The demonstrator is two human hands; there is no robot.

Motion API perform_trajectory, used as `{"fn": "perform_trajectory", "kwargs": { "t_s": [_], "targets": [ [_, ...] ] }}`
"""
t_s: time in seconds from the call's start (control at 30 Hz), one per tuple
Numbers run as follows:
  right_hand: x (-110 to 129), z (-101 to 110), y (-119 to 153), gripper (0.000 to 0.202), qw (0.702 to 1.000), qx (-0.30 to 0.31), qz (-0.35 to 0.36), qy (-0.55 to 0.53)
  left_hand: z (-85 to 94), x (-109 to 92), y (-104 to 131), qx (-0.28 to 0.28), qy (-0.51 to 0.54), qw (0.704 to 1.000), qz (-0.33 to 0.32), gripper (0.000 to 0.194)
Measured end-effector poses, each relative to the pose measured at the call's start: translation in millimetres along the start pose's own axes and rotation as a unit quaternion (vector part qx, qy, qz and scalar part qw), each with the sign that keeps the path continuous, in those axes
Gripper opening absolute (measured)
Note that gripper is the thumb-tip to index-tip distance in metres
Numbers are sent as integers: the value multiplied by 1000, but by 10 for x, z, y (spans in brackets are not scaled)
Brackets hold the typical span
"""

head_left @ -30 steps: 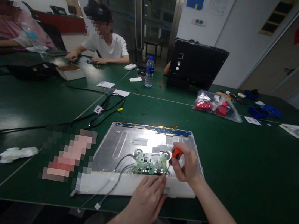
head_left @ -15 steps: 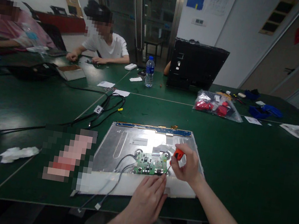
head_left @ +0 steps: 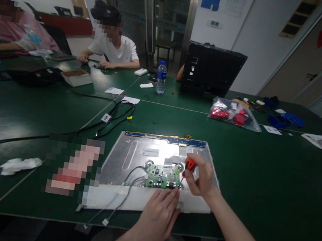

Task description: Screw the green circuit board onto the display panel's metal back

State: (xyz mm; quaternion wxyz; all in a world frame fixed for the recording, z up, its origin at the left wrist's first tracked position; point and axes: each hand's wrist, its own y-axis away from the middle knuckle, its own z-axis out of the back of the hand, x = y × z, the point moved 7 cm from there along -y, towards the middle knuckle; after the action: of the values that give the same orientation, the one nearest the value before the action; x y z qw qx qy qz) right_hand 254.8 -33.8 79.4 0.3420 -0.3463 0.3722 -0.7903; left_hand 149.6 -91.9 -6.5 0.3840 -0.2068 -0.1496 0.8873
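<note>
A flat display panel lies back side up in front of me, its bare metal showing. On its lower middle sits a green circuit board, with thin cables running off its left side. My right hand is closed round the red-and-black handle of a screwdriver. The shaft points down at the board's lower right corner, close to my left fingertips. My left hand lies over the panel's near edge, fingers stretched out and touching it just below the board. Its fingertips partly hide the screwdriver's tip.
Black cables run across the green table. Crumpled tissue lies left. Farther back are a water bottle, a black monitor and a plastic bag with red items. Two people sit at the far left.
The screwdriver handle has turned in my right fingers and shifted slightly left. My left hand and the panel have stayed put. The person in white has moved a hand slightly.
</note>
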Motion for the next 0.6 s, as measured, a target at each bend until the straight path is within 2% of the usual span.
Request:
{"fn": "perform_trajectory", "kwargs": {
  "t_s": [0.17, 0.43, 0.6],
  "targets": [
    [12, 17, 1, 41, 1000, -2, -2, 1, -7, -2, 3, -3, -4, 1000, -4, 32],
    [24, 20, -5, 37, 999, -41, 16, 25, -16, -1, 10, 3, -8, 1000, -5, 33],
    [25, 4, -6, 36, 998, -37, 20, 40, 5, -2, 10, -7, -2, 1000, -5, 32]
  ]
}}
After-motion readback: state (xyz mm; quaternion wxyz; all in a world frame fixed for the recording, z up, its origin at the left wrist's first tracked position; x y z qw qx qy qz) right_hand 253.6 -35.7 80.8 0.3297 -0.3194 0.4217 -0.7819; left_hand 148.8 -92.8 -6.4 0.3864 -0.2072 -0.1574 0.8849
